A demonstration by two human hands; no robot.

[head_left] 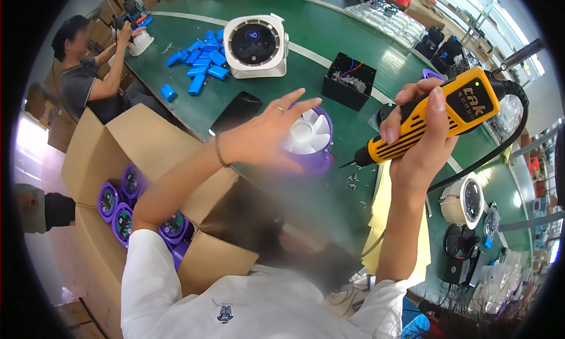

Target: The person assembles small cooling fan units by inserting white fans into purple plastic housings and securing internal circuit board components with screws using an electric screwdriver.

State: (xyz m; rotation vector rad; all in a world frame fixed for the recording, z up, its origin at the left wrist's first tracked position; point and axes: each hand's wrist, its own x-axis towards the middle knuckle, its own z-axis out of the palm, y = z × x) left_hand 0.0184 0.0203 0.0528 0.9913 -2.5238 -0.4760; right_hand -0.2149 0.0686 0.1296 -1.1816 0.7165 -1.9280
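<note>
My right hand (pixel 419 141) is wrapped round a yellow-and-black electric screwdriver (pixel 438 116). Its thin bit (pixel 347 164) points down to the left, above loose screws (pixel 353 178) on the green table. My left hand (pixel 265 133) hovers at a purple fan housing (pixel 315 162) with white blades (pixel 306 133). Its fingers are stretched out and spread across the housing's upper left side. The lower part of that hand is blurred, so I cannot tell whether it touches the housing. A black flat case (pixel 236 110) lies just beyond my left wrist.
An open cardboard box (pixel 203 262) on my left holds several purple units (pixel 122 221) with circuit boards. Farther off are blue battery packs (pixel 200 62), a white fan unit (pixel 256 47) and a black screw box (pixel 348 83). A black cable (pixel 500 153) trails from the screwdriver. A co-worker (pixel 88 68) sits at far left.
</note>
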